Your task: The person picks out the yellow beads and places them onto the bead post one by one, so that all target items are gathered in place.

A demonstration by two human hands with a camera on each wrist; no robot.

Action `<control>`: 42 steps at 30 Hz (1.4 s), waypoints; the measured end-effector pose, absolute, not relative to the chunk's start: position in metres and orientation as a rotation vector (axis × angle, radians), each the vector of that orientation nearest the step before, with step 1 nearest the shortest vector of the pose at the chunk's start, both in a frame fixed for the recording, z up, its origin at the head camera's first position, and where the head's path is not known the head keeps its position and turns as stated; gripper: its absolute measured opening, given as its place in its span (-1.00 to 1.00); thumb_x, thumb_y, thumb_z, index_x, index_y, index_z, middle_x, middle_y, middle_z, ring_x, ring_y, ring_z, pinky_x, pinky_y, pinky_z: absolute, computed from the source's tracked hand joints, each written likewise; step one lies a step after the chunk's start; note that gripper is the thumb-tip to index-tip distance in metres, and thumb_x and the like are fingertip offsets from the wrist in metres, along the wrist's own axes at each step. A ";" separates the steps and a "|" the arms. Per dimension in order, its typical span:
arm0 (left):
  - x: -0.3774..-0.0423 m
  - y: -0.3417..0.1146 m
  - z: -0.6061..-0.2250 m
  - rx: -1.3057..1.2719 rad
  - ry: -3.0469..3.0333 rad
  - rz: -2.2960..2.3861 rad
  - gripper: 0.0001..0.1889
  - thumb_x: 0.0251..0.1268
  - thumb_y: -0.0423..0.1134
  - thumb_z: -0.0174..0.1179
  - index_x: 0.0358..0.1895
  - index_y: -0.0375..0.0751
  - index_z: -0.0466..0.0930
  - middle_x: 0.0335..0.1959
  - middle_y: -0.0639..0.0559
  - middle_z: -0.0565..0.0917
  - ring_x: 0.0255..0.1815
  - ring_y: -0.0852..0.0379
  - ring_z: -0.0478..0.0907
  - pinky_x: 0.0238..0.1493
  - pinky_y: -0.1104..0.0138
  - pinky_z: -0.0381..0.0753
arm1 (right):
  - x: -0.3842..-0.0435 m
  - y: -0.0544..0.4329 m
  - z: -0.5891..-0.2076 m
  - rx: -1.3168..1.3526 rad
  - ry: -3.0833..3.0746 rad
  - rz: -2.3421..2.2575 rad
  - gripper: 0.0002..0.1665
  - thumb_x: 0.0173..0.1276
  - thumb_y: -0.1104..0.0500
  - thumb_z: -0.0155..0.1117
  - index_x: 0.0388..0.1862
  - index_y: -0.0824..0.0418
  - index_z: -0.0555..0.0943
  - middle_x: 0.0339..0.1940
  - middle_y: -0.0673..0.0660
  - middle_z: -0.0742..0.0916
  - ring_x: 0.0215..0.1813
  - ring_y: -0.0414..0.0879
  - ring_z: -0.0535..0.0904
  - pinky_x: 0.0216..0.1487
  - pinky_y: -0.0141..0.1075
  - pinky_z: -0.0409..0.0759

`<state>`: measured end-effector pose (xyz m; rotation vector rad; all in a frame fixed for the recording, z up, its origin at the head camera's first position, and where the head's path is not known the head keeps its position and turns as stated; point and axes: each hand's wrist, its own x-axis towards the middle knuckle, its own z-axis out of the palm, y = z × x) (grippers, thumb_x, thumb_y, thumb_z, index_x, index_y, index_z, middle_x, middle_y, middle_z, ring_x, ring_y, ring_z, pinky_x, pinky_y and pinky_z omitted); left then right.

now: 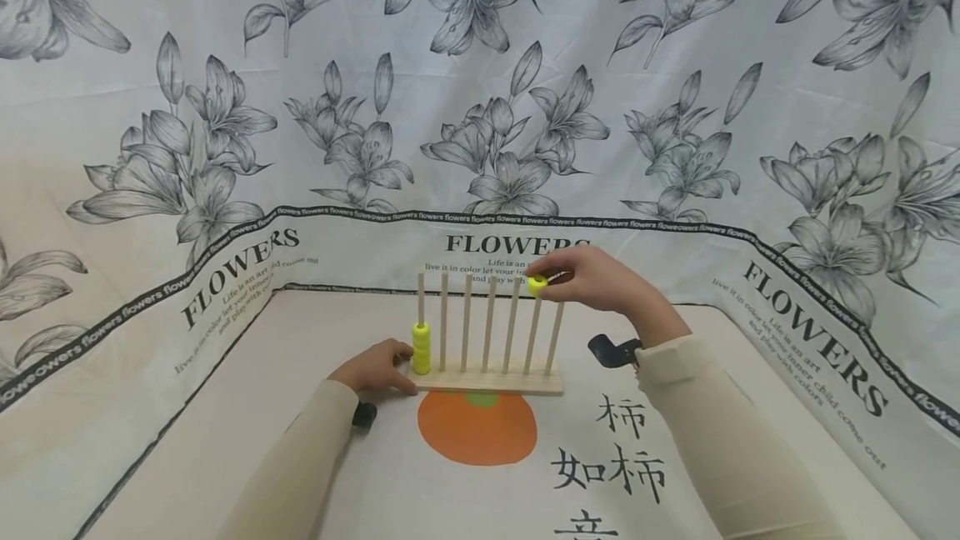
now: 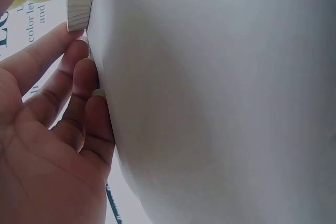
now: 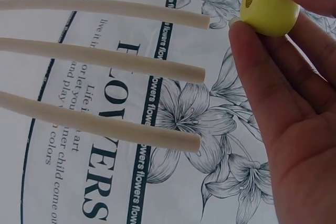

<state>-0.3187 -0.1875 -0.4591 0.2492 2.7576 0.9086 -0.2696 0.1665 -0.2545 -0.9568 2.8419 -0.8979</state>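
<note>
A wooden peg rack (image 1: 487,383) with several upright pegs stands on the cloth. My left hand (image 1: 375,365) grips the left end of its base, with thumb and fingers at the two sides of the corner; the fingertips (image 2: 79,45) show close at the base end (image 2: 80,3) in the left wrist view. Several yellow beads (image 1: 422,350) are stacked on the leftmost peg. Above the pegs toward the right, my right hand (image 1: 592,280) pinches one yellow bead (image 3: 270,6) between thumb and fingers. The bead's hole faces the pegs, and it is just beyond the peg tips in the right wrist view.
Beneath and in front of the rack, the pale cloth carries an orange persimmon print (image 1: 477,432) and black Chinese characters (image 1: 621,473). A flower-printed curtain (image 1: 510,140) hangs behind and at both sides. Dark wrist cameras are strapped at both sleeves.
</note>
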 end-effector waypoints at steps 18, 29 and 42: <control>-0.320 -0.189 -0.459 0.269 2.747 0.931 -0.17 -0.21 -0.02 0.56 0.26 -0.14 0.47 0.19 -0.08 0.53 0.21 -0.05 0.43 0.32 -0.03 0.41 | -0.279 0.129 -0.241 -1.022 2.817 -0.966 -0.59 0.33 0.18 0.29 0.16 0.05 0.62 0.11 0.07 0.69 0.15 0.00 0.64 0.10 -0.14 0.65; -0.323 -0.189 -0.460 0.302 2.758 0.922 -0.18 -0.21 -0.01 0.56 0.25 -0.14 0.48 0.18 -0.07 0.54 0.19 -0.04 0.44 0.31 -0.01 0.42 | -0.285 0.103 -0.239 -1.030 2.838 -0.936 -0.58 0.34 0.13 0.28 0.18 0.02 0.60 0.13 0.03 0.68 0.13 -0.06 0.63 0.10 -0.15 0.64; -0.318 -0.189 -0.457 0.283 2.751 0.926 -0.19 -0.20 -0.03 0.56 0.24 -0.16 0.48 0.17 -0.09 0.54 0.19 -0.05 0.45 0.31 -0.02 0.42 | -0.297 0.079 -0.244 -1.074 2.773 -1.018 -0.59 0.33 0.16 0.28 0.18 0.03 0.61 0.10 0.02 0.70 0.13 -0.08 0.63 0.12 -0.17 0.63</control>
